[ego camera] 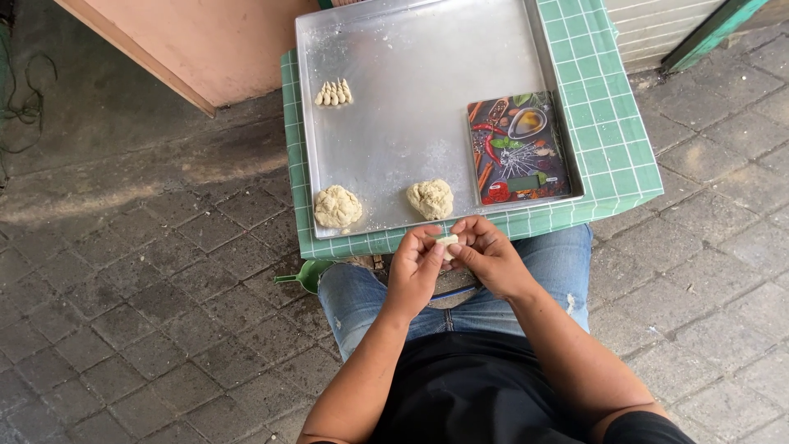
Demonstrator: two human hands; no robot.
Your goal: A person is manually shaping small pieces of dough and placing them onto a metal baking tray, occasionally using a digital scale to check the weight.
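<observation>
Both hands, left hand (pixel 415 267) and right hand (pixel 486 253), are pinching together on a small dough piece (pixel 447 241) just off the tray's (pixel 411 140) near edge, one row of shaped pieces (pixel 334 93) lying finished by its far-left corner, two dough lumps (pixel 338 206) waiting along that near edge.

Green-checked cloth (pixel 612 123), silver tray (pixel 411 66), pale dough lumps (pixel 338 206).

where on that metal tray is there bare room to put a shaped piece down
The tray is bare across its middle and top, between the row of shaped pieces and the picture-printed slab. The near edge is crowded: two dough lumps, with both hands pinching a small piece just below.
</observation>
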